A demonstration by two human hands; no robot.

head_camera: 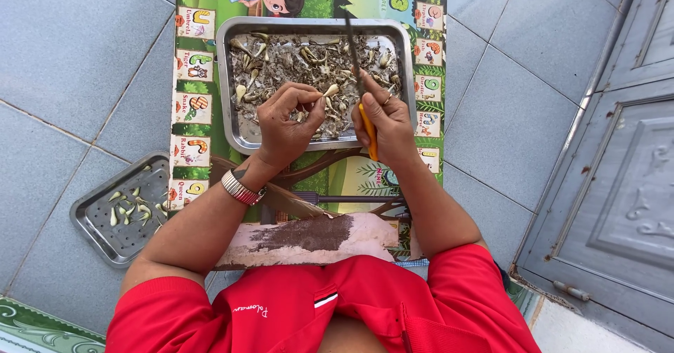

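My left hand [284, 125] pinches a small pale clove-like piece [330, 90] over a steel tray [226, 72] filled with several such pieces mixed with brown dirt and husks. My right hand [386, 121] grips a knife with a yellow handle [370, 139]; its dark blade [352, 44] points away from me across the tray. The blade runs just to the right of the held piece. A metal bracelet [241, 188] sits on my left wrist.
A smaller perforated steel tray [91, 220] with several pale peeled pieces lies on the grey tiles at left. The large tray rests on a colourful picture mat [193, 121]. A worn wooden block [309, 237] is near my body. A grey door [625, 170] stands at right.
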